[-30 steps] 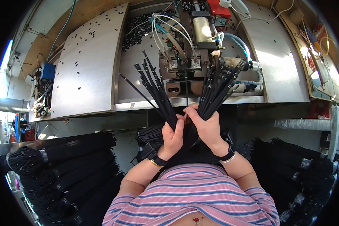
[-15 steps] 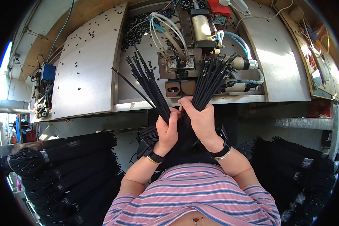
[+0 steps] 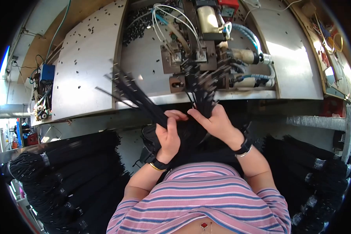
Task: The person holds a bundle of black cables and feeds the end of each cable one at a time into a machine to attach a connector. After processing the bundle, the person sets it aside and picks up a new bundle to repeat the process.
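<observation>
My left hand point(image 3: 169, 134) is closed around a bundle of thin black cables point(image 3: 138, 95), whose tips fan out up and to the left. In my right hand point(image 3: 218, 124) is a second bundle of black cables point(image 3: 204, 93), pointing up in front of the machine and blurred by motion. Light bands show near the tips of this bundle. Both hands are just below the front edge of the metal worktop point(image 3: 144, 100), a short way apart. The lower lengths of the cables merge into the dark area below my hands.
A machine with a metal block point(image 3: 189, 58), a cylinder point(image 3: 208, 19) and air hoses point(image 3: 247, 41) stands behind the bundles. Small black pieces point(image 3: 138, 33) lie scattered over the worktop. Thick stacks of black cables hang at left point(image 3: 78, 175) and right point(image 3: 300, 171).
My hands have moved apart a little. The left bundle has tilted further left, and the right bundle has shifted left and lower and now blurs. The view has shifted slightly.
</observation>
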Demonstrator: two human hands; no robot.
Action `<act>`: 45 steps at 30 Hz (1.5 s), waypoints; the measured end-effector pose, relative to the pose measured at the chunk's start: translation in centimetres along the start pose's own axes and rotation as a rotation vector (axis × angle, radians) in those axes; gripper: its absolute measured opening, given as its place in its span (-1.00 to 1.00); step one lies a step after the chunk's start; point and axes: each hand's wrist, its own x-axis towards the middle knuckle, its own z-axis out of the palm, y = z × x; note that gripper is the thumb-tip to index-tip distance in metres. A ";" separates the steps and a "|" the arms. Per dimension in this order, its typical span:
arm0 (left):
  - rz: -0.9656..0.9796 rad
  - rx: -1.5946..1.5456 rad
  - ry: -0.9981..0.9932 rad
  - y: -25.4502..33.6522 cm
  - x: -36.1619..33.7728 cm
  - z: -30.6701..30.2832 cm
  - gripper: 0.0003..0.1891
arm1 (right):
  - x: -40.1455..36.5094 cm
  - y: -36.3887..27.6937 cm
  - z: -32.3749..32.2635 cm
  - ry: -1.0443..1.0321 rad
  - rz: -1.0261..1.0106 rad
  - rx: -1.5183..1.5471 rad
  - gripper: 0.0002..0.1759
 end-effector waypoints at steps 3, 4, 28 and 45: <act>0.077 -0.013 0.049 1.1 0.0 -0.5 -0.80 | -0.5 2.9 -1.0 -0.191 -0.237 -0.415 -0.77; 0.006 -0.063 0.025 1.5 -0.1 -0.5 -0.81 | -0.9 4.9 -0.7 -0.298 -0.148 -0.574 -0.72; -0.186 -0.096 -0.147 -2.3 -3.4 2.4 -0.82 | -1.6 0.7 1.0 0.067 0.137 0.384 -0.84; -0.169 -0.060 -0.135 -2.1 -3.6 2.1 -0.83 | -1.6 0.0 1.1 0.036 0.330 0.543 -0.84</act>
